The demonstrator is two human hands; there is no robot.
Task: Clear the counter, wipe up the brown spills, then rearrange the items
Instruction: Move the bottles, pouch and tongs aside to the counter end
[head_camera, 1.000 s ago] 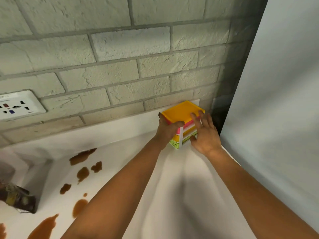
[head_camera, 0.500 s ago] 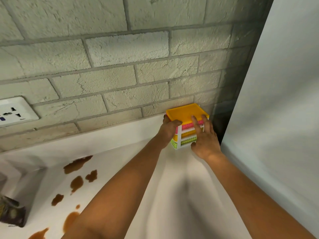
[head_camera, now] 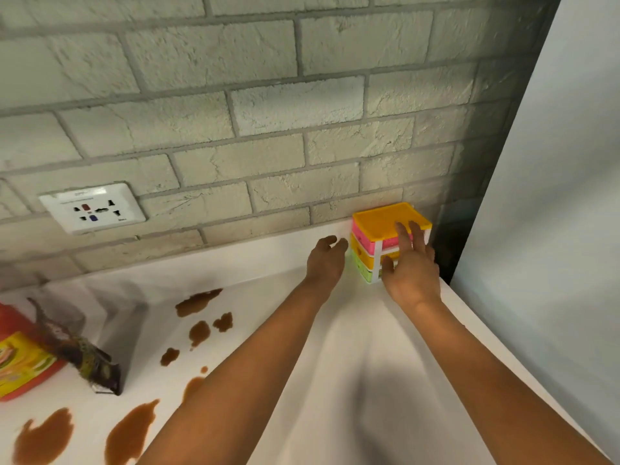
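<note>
Standing in the far right corner of the white counter [head_camera: 335, 380], against the brick wall [head_camera: 235, 112], the little stack of coloured drawers [head_camera: 372, 243] sits upright. Your right hand [head_camera: 411, 273] lies over its front, fingers straight and loosely spread; it seems to touch, though the view is unclear. Your left hand [head_camera: 325, 260] hangs just beside it, relaxed, holding nothing. Brown spills [head_camera: 198, 330] lie well to the left.

Colours on the white desk [head_camera: 352, 380]
Mini drawer unit [head_camera: 375, 245] at the hands: yellow top, pink, yellow, green drawers; brown spills [head_camera: 198, 330] leftward.
</note>
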